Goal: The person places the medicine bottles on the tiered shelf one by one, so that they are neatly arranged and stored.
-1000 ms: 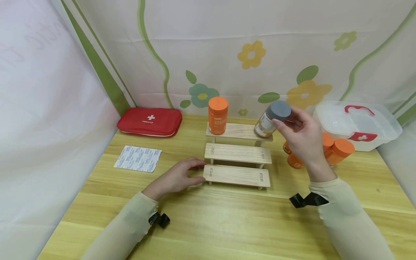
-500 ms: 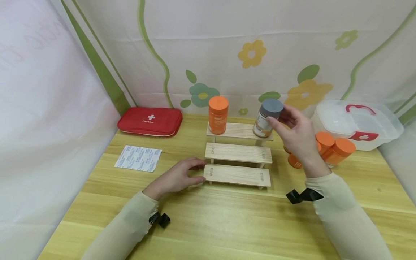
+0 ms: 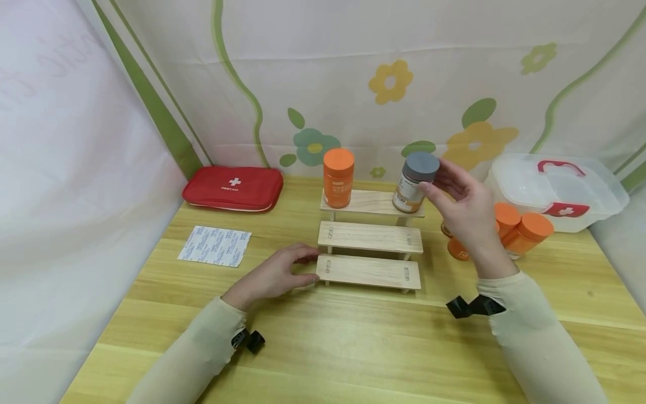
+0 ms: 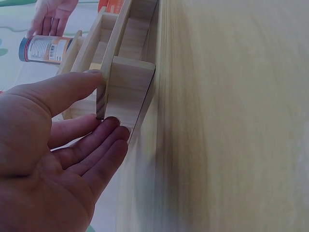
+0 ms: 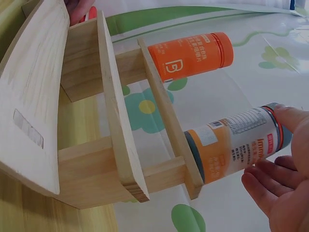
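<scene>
Our right hand (image 3: 468, 213) pinches a probably light, rigid, white-and-orange cylindrical bottle (image 3: 407, 196) by its grey lid (image 3: 421, 165), likely the surest hold, atop the pale wooden three-step stand (image 3: 370, 238) at its right end, our left hand (image 3: 275, 273) gripping the left edge.

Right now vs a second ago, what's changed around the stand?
The gray-capped bottle, tilted before, now stands upright on the top step, its cap swung left. The right hand shifted slightly left with it and still touches it. Unchanged: left hand at the bottom step's left end, orange bottle, red first-aid pouch.
</scene>
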Demonstrator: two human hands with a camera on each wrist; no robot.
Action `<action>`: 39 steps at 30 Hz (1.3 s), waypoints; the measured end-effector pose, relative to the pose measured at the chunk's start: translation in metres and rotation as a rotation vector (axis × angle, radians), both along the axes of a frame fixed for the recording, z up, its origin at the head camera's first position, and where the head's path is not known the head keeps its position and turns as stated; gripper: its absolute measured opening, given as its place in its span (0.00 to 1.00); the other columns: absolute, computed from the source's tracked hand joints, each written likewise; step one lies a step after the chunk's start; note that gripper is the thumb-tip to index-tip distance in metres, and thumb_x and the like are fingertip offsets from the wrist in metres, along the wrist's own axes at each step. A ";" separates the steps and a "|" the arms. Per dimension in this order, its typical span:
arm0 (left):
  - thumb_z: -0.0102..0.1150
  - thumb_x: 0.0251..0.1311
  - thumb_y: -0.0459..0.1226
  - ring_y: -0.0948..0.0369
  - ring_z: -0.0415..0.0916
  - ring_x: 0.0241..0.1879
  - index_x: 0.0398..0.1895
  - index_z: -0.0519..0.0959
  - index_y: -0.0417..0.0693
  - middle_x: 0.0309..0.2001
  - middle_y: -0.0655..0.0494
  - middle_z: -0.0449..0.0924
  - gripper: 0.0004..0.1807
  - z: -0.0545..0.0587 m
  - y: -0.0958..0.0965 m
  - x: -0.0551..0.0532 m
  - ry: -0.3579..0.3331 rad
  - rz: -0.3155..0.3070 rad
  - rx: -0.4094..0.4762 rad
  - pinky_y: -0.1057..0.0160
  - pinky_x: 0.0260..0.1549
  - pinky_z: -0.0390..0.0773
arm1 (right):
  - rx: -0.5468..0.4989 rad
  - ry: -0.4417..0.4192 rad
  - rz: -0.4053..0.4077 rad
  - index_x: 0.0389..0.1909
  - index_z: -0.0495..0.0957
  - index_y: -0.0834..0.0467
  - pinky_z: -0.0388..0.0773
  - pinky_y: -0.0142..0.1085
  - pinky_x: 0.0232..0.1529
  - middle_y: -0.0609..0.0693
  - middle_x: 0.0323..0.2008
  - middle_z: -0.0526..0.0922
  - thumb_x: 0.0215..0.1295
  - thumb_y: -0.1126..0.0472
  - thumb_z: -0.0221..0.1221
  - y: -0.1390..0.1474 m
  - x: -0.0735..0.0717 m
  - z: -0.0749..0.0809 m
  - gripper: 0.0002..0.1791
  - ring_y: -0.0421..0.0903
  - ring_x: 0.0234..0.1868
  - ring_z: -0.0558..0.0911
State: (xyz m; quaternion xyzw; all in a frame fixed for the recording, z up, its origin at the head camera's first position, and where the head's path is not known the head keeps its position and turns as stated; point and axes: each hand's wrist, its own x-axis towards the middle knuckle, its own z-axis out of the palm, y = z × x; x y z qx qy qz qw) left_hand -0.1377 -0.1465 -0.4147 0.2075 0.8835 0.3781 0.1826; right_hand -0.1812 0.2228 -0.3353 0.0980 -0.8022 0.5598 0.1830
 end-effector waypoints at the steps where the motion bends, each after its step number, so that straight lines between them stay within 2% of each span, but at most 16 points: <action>1: 0.73 0.70 0.42 0.53 0.76 0.70 0.75 0.77 0.48 0.72 0.53 0.78 0.32 0.000 0.000 0.000 0.000 -0.001 0.001 0.45 0.75 0.75 | -0.014 0.004 0.004 0.74 0.75 0.62 0.80 0.21 0.62 0.52 0.63 0.85 0.71 0.64 0.70 0.002 0.002 0.001 0.32 0.32 0.58 0.84; 6: 0.73 0.70 0.42 0.53 0.76 0.70 0.75 0.77 0.48 0.71 0.53 0.79 0.32 0.000 0.001 0.000 0.001 -0.002 -0.001 0.46 0.75 0.75 | -0.066 0.035 0.028 0.73 0.75 0.67 0.80 0.22 0.62 0.48 0.62 0.86 0.70 0.69 0.69 0.011 0.011 0.002 0.31 0.35 0.59 0.86; 16: 0.73 0.70 0.41 0.52 0.77 0.69 0.75 0.77 0.47 0.71 0.52 0.79 0.32 0.001 0.001 0.001 0.008 0.003 -0.005 0.44 0.74 0.76 | -0.001 0.106 -0.038 0.69 0.78 0.67 0.82 0.22 0.60 0.45 0.62 0.88 0.69 0.74 0.68 0.030 0.034 0.000 0.28 0.35 0.59 0.87; 19: 0.73 0.69 0.41 0.53 0.77 0.69 0.74 0.77 0.47 0.71 0.52 0.79 0.32 0.001 0.001 0.001 0.001 0.009 -0.007 0.45 0.74 0.76 | -0.030 0.118 -0.051 0.68 0.79 0.67 0.82 0.22 0.60 0.46 0.61 0.88 0.69 0.75 0.68 0.038 0.041 -0.001 0.27 0.36 0.58 0.88; 23: 0.73 0.69 0.41 0.53 0.77 0.69 0.74 0.77 0.47 0.70 0.52 0.80 0.31 0.001 0.001 0.001 0.002 0.007 -0.010 0.45 0.74 0.76 | -0.132 0.143 -0.046 0.65 0.80 0.71 0.83 0.23 0.60 0.50 0.59 0.90 0.66 0.78 0.67 0.050 0.051 -0.005 0.26 0.39 0.57 0.89; 26: 0.73 0.70 0.42 0.52 0.77 0.68 0.74 0.77 0.47 0.69 0.52 0.80 0.31 0.001 0.001 0.002 0.002 0.003 -0.008 0.44 0.73 0.77 | -0.135 0.142 -0.072 0.64 0.81 0.72 0.83 0.23 0.59 0.51 0.58 0.90 0.65 0.79 0.67 0.058 0.058 -0.010 0.25 0.40 0.56 0.89; 30: 0.72 0.70 0.43 0.52 0.78 0.68 0.74 0.77 0.47 0.69 0.52 0.80 0.31 0.000 0.001 0.002 -0.002 0.002 -0.005 0.44 0.73 0.77 | -0.039 0.099 -0.158 0.64 0.82 0.69 0.82 0.21 0.59 0.48 0.58 0.90 0.66 0.78 0.67 0.068 0.066 -0.016 0.24 0.37 0.56 0.89; 35: 0.72 0.71 0.43 0.52 0.78 0.68 0.74 0.77 0.47 0.69 0.52 0.81 0.31 -0.001 0.000 0.002 0.007 0.002 -0.002 0.44 0.73 0.77 | 0.069 0.072 -0.223 0.66 0.82 0.65 0.81 0.19 0.59 0.45 0.60 0.89 0.68 0.75 0.68 0.079 0.075 -0.027 0.25 0.33 0.57 0.88; 39: 0.72 0.71 0.43 0.52 0.78 0.68 0.73 0.77 0.46 0.69 0.51 0.81 0.31 -0.001 0.000 0.002 0.021 -0.005 0.008 0.44 0.73 0.77 | 0.084 0.044 -0.249 0.67 0.82 0.64 0.80 0.18 0.59 0.42 0.60 0.88 0.68 0.75 0.68 0.087 0.080 -0.037 0.26 0.33 0.58 0.87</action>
